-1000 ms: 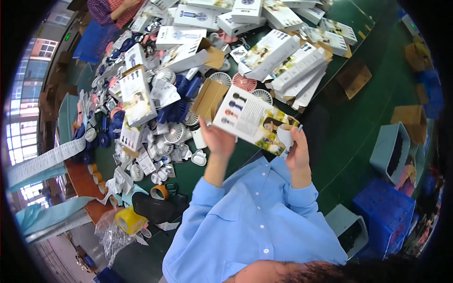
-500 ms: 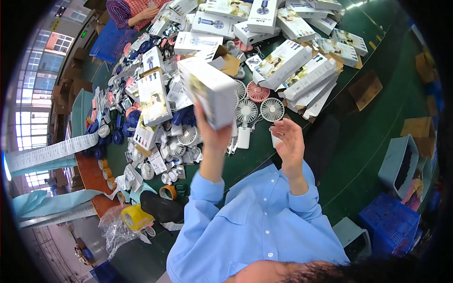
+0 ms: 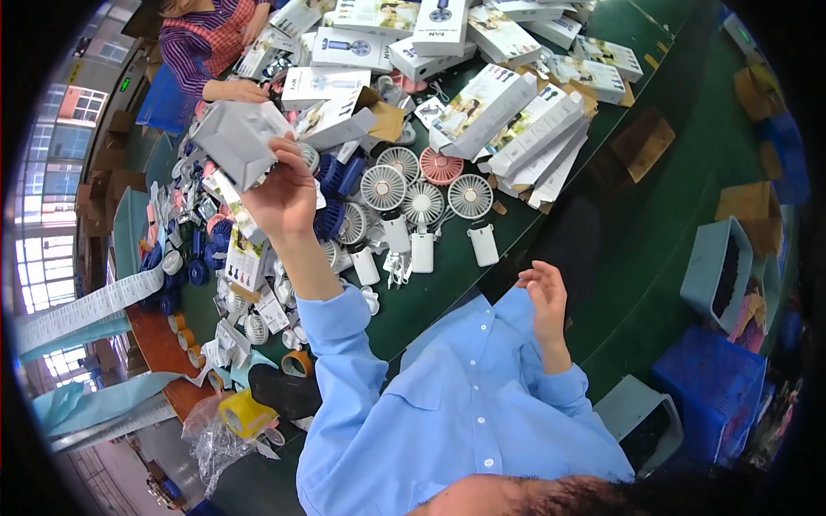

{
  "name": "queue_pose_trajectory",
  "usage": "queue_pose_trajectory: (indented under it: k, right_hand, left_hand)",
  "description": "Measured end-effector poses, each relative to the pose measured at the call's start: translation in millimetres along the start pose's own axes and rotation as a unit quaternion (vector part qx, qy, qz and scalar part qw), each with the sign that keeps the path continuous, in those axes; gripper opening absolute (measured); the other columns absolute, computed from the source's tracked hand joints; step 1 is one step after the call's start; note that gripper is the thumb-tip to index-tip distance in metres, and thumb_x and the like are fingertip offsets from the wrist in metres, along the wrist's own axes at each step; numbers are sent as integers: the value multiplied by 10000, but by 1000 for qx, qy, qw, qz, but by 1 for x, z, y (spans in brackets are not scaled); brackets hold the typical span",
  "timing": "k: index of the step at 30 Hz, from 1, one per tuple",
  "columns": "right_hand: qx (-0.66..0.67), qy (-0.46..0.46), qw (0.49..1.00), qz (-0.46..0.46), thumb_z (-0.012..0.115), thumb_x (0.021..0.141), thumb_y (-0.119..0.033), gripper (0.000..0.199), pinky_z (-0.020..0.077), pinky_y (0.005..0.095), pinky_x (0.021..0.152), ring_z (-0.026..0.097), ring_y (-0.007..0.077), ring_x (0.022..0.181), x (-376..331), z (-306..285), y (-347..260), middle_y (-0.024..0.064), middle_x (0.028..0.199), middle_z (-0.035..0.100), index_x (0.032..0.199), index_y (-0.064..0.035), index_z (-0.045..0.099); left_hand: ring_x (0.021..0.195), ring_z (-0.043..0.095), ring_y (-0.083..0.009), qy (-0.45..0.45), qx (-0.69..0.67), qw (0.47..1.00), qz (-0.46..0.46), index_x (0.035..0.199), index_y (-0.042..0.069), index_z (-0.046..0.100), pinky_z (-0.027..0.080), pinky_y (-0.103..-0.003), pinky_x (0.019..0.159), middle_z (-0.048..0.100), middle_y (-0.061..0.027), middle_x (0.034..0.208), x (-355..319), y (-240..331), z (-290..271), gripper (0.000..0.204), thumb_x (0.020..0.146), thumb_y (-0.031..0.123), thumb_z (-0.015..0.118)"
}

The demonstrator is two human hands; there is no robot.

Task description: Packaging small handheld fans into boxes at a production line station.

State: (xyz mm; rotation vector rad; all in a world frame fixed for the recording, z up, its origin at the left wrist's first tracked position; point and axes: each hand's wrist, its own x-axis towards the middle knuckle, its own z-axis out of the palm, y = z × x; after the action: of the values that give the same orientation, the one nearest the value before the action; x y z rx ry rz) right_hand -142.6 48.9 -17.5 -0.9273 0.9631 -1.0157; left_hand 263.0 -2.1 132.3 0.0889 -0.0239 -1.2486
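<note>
My left hand (image 3: 288, 193) is raised over the pile at the left with its fingers closed on a tilted fan box (image 3: 237, 142), whose pale grey-white side shows. Near my body, my right hand (image 3: 544, 297) hangs open with loosely curved fingers and holds nothing. Between the hands lie several small handheld fans, among them a pink fan (image 3: 441, 165) and a white fan (image 3: 471, 197) with a white handle. A white fan box with an open brown flap (image 3: 387, 120) rests just right of the box in my left hand.
Several white fan boxes (image 3: 353, 47) are heaped at the back, with more boxes (image 3: 551, 129) stacked at the right. A co-worker's hand (image 3: 245, 91) is close behind my held box. Yellow tape (image 3: 245, 413) lies front left; a blue crate (image 3: 710, 387) stands right.
My left hand has carried the fan box leftward and away from me, turning it. My right hand has dropped lower and toward my body. The co-worker has leaned further into view.
</note>
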Motion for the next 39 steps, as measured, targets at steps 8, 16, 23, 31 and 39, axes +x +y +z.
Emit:
queue_pose_trajectory:
  k: [8, 16, 23, 31, 39]
  right_hand:
    - [-4, 30, 1000, 9, 534, 877, -52, 291, 477, 288, 821, 588, 166, 881, 8, 4, -7, 118, 982, 604, 1155, 23, 492]
    - [-20, 16, 1000, 10, 513, 890, -80, 272, 481, 283, 807, 598, 164, 846, 8, 8, -2, 110, 961, 616, 1142, 20, 508]
    - [-25, 22, 999, 17, 506, 891, -72, 254, 483, 287, 807, 599, 167, 840, 7, 6, -2, 110, 950, 619, 1127, 21, 518]
    - [-2, 22, 999, 23, 520, 885, -52, 241, 489, 290, 794, 597, 163, 845, 11, 11, 3, 112, 935, 618, 1110, 34, 520]
    - [3, -11, 1000, -8, 501, 909, -175, 365, 461, 312, 859, 574, 180, 953, 13, 11, -9, 121, 1065, 582, 1220, 11, 462]
  left_hand:
    - [887, 582, -235, -103, 53, 992, 44, 1230, -186, 336, 517, -292, 791, 575, -158, 970, 1, -25, -9, 844, 797, 462, 659]
    - [873, 583, -230, -38, 28, 997, 68, 1234, -185, 317, 524, -298, 769, 559, -171, 973, -4, -17, -12, 859, 787, 460, 666]
    - [889, 580, -229, -71, 61, 991, 94, 1242, -184, 304, 516, -283, 772, 547, -168, 982, -19, -39, -7, 775, 823, 362, 660]
    - [846, 633, -240, 77, 127, 982, 114, 1199, 128, 508, 554, -350, 688, 613, -92, 1030, -25, -86, -28, 595, 834, 598, 529]
    - [821, 539, -122, 85, 487, 850, 179, 1119, -3, 463, 474, -254, 716, 544, -58, 953, -72, -210, -78, 465, 776, 158, 733]
